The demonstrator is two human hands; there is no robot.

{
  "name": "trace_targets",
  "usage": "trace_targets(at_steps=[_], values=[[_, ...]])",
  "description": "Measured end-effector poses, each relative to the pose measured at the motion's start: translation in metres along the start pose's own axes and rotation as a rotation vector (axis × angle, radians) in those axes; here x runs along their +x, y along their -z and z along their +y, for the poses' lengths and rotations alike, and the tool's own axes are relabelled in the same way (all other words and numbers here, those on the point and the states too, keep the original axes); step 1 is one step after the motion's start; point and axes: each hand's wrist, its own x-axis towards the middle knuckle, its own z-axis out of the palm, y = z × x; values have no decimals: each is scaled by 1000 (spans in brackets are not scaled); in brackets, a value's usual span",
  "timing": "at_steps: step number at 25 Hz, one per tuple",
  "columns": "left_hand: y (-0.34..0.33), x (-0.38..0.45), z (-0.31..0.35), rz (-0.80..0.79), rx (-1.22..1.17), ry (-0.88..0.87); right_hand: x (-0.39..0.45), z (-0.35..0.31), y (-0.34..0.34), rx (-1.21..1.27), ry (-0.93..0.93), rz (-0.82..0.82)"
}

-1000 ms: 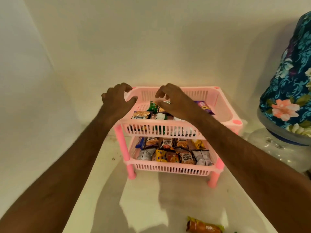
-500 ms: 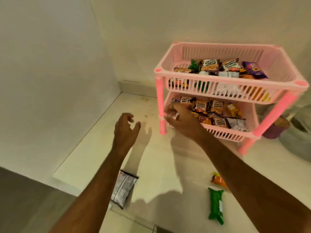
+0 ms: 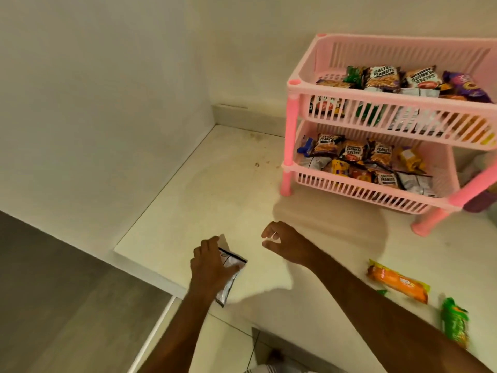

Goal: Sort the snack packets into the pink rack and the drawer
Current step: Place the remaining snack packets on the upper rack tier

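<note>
The pink rack [image 3: 293, 87] stands at the back right of the white counter, both of its tiers filled with several snack packets such as a salted peanuts packet [image 3: 382, 76]. Near the counter's front edge my left hand [image 3: 212, 267] grips a silver packet [image 3: 228, 281] that still touches the counter. My right hand [image 3: 287, 243] hovers just right of it, fingers curled and apart, holding nothing. An orange packet [image 3: 398, 281] and a green packet [image 3: 454, 321] lie on the counter to the right. No drawer can be seen.
White walls meet in a corner left of the rack. The counter [image 3: 215, 189] ends in a front-left edge, with grey floor [image 3: 53, 305] below. A purple object [image 3: 481, 203] sits behind the rack's right leg.
The view swung down and left from the rack. Both hands pulled back from the rack to the counter's front edge, and my left hand took hold of the silver packet.
</note>
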Motion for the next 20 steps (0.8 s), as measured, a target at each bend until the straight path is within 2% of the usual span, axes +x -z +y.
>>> trace_targets(at_steps=[2, 5, 10, 16, 20], values=[[-16, -18, -2, 76, 84, -73, -1, 3, -9, 11, -33, -18], [-26, -28, -4, 58, 108, -42, -1, 5, -19, 22, -52, -23], [-18, -16, -6, 61, -51, -38, 1, 4, -28, 23, -101, -33], [4, 10, 9, -35, -707, 90, 5, -5, -19, 93, -118, -26], [20, 21, 35, -244, -1197, 177, 4, -17, -12, 118, -30, -20]])
